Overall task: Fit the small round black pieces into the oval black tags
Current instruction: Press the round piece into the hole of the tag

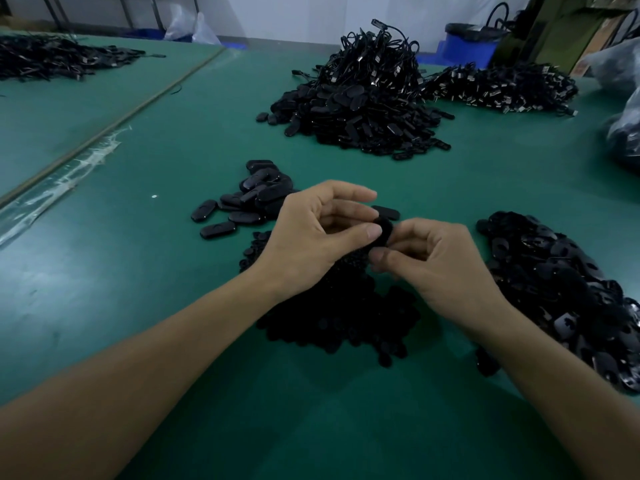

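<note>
My left hand (313, 233) and my right hand (433, 261) meet above the green table (138, 271). Between them is one oval black tag (383, 227): my left thumb and fingers pinch it, and my right thumb and fingertips pinch its other side. Any small round piece in it is hidden by my fingers. Under my hands lies a heap of small round black pieces (343, 317). A small group of oval tags (242, 202) lies just left of my hands. A heap of open tag shells (568, 289) lies to the right.
A big mound of black tags with cords (360, 105) rises at the far centre, with another flat pile (502, 86) to its right. More black parts (52, 58) lie far left. Plastic bags (623, 109) and a blue bin (465, 43) are at the right.
</note>
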`<state>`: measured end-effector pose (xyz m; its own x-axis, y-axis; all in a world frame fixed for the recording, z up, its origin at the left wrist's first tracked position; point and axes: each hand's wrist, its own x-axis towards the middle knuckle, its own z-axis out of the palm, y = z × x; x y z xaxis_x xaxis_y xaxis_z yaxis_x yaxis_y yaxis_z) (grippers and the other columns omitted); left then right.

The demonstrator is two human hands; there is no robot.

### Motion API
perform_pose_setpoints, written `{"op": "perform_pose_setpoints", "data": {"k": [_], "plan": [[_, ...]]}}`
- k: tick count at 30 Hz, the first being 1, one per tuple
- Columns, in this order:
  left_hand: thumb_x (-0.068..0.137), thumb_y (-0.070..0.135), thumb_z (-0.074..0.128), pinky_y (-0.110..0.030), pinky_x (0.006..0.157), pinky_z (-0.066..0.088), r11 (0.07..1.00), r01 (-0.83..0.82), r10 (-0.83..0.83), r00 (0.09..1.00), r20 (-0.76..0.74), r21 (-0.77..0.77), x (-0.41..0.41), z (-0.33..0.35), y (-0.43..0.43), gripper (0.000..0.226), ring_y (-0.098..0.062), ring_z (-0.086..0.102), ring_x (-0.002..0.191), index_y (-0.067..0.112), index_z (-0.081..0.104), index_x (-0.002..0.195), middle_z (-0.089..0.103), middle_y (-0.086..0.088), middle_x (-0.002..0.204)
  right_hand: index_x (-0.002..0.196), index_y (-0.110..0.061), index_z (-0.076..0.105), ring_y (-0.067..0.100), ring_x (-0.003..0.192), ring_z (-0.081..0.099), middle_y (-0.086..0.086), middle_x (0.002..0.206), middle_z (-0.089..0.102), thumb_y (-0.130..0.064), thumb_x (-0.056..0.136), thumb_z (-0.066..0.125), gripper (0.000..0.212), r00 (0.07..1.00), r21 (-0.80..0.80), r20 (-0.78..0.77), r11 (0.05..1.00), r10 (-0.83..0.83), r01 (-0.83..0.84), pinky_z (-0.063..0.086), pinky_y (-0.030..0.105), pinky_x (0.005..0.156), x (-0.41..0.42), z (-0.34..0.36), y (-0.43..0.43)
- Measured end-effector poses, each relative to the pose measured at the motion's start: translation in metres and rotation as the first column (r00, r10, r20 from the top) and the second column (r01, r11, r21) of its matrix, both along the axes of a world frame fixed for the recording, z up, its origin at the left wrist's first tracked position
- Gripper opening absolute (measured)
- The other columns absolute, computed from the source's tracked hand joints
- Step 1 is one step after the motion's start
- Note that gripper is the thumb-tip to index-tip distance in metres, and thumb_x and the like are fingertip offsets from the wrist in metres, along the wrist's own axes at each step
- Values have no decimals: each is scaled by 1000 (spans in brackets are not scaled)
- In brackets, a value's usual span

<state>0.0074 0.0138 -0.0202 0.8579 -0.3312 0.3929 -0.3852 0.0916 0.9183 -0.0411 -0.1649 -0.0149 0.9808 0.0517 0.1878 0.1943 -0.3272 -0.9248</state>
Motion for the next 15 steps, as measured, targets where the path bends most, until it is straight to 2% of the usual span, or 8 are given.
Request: {"op": "perform_pose_setpoints", "data": {"k": [4, 6, 9, 11, 13, 15], "plan": [[80, 9, 82, -22, 81, 56, 998, -10, 10, 1000, 2, 55, 0, -1, 0, 22, -13, 74, 88, 16, 74, 99, 77, -5, 96, 93, -13, 65, 16, 71, 74, 5, 77, 77, -12, 87, 73, 9, 1000, 206, -11, 978, 11, -8, 51, 17, 58, 0, 2, 1], [83, 11, 80, -24, 79, 57, 995, -6, 5, 1000, 10, 103, 1, -2, 0, 15, -14, 74, 85, 15, 75, 96, 78, -3, 92, 94, -16, 66, 15, 75, 75, 1, 81, 78, -10, 92, 68, 7, 1000, 165, -20, 986, 7, -4, 51, 17, 60, 1, 3, 0], [87, 10, 77, -26, 73, 57, 988, -44, 38, 999, 37, 151, 4, -3, 0, 11, -13, 73, 76, 21, 74, 89, 76, 3, 82, 91, -31, 71, 5, 78, 73, -11, 84, 77, -18, 96, 65, 15, 999, -96, 23, 995, -24, 26, 50, 15, 65, 0, 3, -4], [90, 10, 73, -35, 74, 59, 986, -86, 82, 996, 28, 144, 7, -5, 1, 14, -24, 73, 78, 23, 70, 87, 75, -1, 81, 83, -39, 70, -3, 74, 68, -21, 78, 73, -27, 92, 69, 15, 995, -323, 80, 943, -53, 76, 48, 10, 66, -1, 7, -9], [95, 7, 67, -33, 74, 60, 989, -98, 96, 995, 17, 113, 8, -5, 1, 15, -26, 72, 83, 21, 66, 89, 74, -6, 85, 78, -38, 71, -5, 70, 64, -27, 73, 69, -31, 87, 74, 11, 996, -501, 78, 863, -31, 66, 46, 8, 66, -1, 13, -17], [98, 5, 62, -27, 72, 59, 992, -97, 97, 995, 1, 84, 7, -5, 1, 16, -20, 72, 82, 20, 64, 91, 73, -10, 89, 78, -31, 75, -7, 66, 61, -22, 65, 67, -33, 82, 79, 6, 1000, -608, 1, 793, 24, -18, 42, 8, 62, -2, 17, -24]]}}
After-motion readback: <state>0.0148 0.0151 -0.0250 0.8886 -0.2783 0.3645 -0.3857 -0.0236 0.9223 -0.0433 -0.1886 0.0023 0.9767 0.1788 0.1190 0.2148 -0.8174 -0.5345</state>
